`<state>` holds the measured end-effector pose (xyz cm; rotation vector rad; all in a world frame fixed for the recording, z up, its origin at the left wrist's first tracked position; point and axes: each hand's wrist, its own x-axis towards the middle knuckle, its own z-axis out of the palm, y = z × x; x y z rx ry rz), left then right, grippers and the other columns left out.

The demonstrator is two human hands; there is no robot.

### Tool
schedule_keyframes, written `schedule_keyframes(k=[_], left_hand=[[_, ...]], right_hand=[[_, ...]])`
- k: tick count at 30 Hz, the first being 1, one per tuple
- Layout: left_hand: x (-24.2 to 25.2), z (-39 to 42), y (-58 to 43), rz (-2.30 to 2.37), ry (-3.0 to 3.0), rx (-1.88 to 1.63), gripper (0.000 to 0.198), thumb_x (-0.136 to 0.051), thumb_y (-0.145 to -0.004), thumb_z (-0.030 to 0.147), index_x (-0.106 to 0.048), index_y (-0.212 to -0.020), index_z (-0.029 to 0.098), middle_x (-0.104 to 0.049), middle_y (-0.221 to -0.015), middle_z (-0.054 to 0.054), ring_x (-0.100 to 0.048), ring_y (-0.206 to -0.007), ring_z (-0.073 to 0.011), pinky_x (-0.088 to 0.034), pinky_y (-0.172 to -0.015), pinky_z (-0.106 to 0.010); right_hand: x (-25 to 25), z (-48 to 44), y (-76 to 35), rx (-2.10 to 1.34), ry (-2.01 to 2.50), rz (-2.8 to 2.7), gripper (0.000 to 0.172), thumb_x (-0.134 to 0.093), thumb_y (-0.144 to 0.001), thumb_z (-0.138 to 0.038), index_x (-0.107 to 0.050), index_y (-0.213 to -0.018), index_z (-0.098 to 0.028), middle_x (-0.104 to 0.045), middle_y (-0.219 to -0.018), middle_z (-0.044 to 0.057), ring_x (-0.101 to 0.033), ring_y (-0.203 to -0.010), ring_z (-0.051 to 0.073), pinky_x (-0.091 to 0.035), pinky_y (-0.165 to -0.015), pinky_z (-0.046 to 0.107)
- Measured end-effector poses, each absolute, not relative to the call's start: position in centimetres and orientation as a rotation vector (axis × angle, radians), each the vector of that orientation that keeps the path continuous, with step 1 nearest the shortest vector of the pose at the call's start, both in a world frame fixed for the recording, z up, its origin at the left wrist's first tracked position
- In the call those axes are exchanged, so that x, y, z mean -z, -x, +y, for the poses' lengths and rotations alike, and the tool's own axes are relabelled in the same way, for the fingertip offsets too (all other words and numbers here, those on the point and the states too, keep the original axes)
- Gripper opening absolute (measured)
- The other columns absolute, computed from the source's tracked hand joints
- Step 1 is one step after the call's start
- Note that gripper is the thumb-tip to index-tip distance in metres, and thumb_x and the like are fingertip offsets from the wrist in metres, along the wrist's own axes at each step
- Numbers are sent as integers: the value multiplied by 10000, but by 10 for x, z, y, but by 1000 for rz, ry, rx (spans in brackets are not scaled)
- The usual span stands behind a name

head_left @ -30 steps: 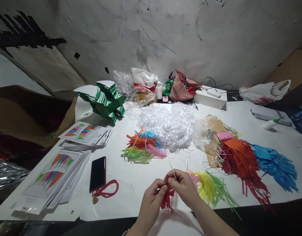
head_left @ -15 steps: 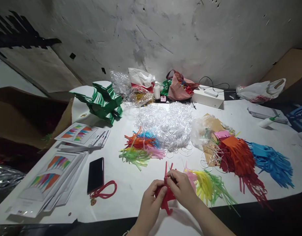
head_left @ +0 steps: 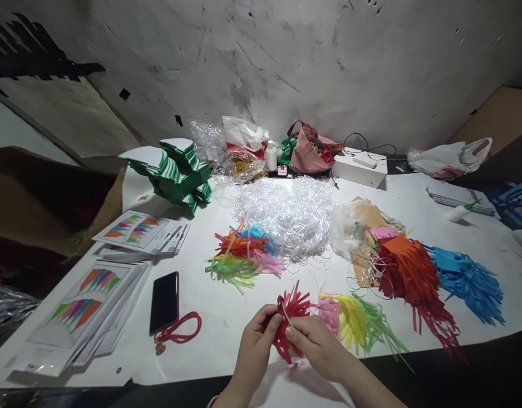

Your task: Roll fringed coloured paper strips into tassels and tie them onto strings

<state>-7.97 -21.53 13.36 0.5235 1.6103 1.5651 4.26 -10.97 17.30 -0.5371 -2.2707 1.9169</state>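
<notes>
At the table's front edge a red fringed paper tassel (head_left: 295, 303) spreads between my hands. My left hand (head_left: 257, 337) is closed, its thumb and fingers pinching the tassel's left side. My right hand (head_left: 315, 343) is closed too, with thumb and forefinger at the lower end of a thin white string (head_left: 285, 313) that lies across the red strips. Just right of my right hand lie a pink tassel (head_left: 330, 311), a yellow tassel (head_left: 352, 320) and a green tassel (head_left: 380, 326). The fingertips partly hide the red tassel's middle.
A heap of white string (head_left: 286, 218) fills the table's middle, with a multicoloured tassel bunch (head_left: 243, 255) before it. Red-orange tassels (head_left: 407, 272) and blue tassels (head_left: 469, 283) lie right. A phone (head_left: 164, 303), printed packets (head_left: 82, 311) and green-white stacked pieces (head_left: 175, 175) are left.
The red tassel has fanned out upward between my hands. My right hand has moved down a little, and the white string now shows across the red strips.
</notes>
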Motion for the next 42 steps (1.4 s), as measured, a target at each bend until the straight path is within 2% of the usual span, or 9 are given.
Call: schedule_keyframes(k=[6, 12, 18, 23, 25, 30, 36, 39, 42], left_hand=[[-131, -218, 80, 1667, -697, -1566, 225, -625, -829, 396, -669, -893, 184, -655, -888, -51, -602, -837, -192, -505, -782, -294], [-138, -219, 79, 1773, -1001, -1529, 171, -578, -865, 344, -667, -838, 200, -644, -868, -72, -586, -826, -200, -507, -762, -316], [-141, -214, 85, 1644, -886, -1468, 291, -607, -839, 373, -675, -1061, 197, -666, -1050, -108, -599, -997, -244, -486, -888, -362], [-140, -208, 97, 1728, -839, -1443, 262, -595, -839, 424, -677, -767, 186, -658, -810, -49, -610, -829, -210, -491, -805, -318], [-136, -211, 109, 1878, -832, -1458, 270, -597, -831, 441, -662, -740, 196, -662, -809, -43, -602, -840, -212, -481, -821, -323], [-122, -220, 148, 2150, -688, -1453, 300, -629, -788, 489, -692, -877, 209, -685, -940, -52, -607, -944, -233, -464, -897, -357], [-127, -202, 129, 1804, -1163, -1260, 366, -582, -858, 360, -598, -1212, 268, -626, -1123, -71, -612, -787, -146, -519, -734, -279], [-134, -192, 111, 1685, -1348, -1149, 220, -512, -906, 309, -674, -1045, 256, -654, -961, -53, -606, -760, -140, -502, -707, -259], [-137, -191, 115, 1716, -1405, -1120, 253, -462, -927, 298, -678, -820, 222, -635, -768, -31, -603, -739, -151, -479, -690, -254]], right_hand=[[-163, -109, -40, -1947, 567, -2258, 445, -380, -969, -480, -365, -627, -195, -372, -592, -54, -330, -559, 98, -231, -530, 234], [-156, -109, -36, -1568, 794, -2297, 286, -574, -887, -460, -475, -817, -201, -424, -627, -70, -381, -570, 103, -273, -533, 216], [-155, -110, -34, -1322, 695, -2440, 224, -386, -985, -299, -538, -855, -199, -598, -758, 1, -531, -654, 128, -334, -598, 236], [-148, -111, -34, -1247, 635, -2591, 212, -412, -971, -261, -555, -830, -193, -616, -770, 7, -549, -672, 127, -338, -604, 230], [-142, -103, -38, -1229, 646, -2617, 206, -422, -968, -253, -559, -827, -193, -619, -782, 7, -552, -696, 129, -348, -625, 231], [-132, -70, -62, -1160, 810, -2620, 245, -431, -966, -246, -540, -753, -193, -582, -719, -10, -515, -670, 130, -353, -635, 239], [-138, -71, -60, -1261, 725, -2603, 220, -419, -981, -256, -555, -820, -192, -619, -796, 5, -550, -737, 137, -385, -682, 243], [-141, -82, -49, -1329, 663, -2610, 218, -411, -986, -270, -551, -836, -195, -618, -800, 1, -552, -721, 131, -389, -660, 234], [-137, -82, -45, -1331, 667, -2626, 235, -408, -987, -288, -546, -818, -200, -608, -786, -1, -548, -717, 136, -395, -652, 236]])
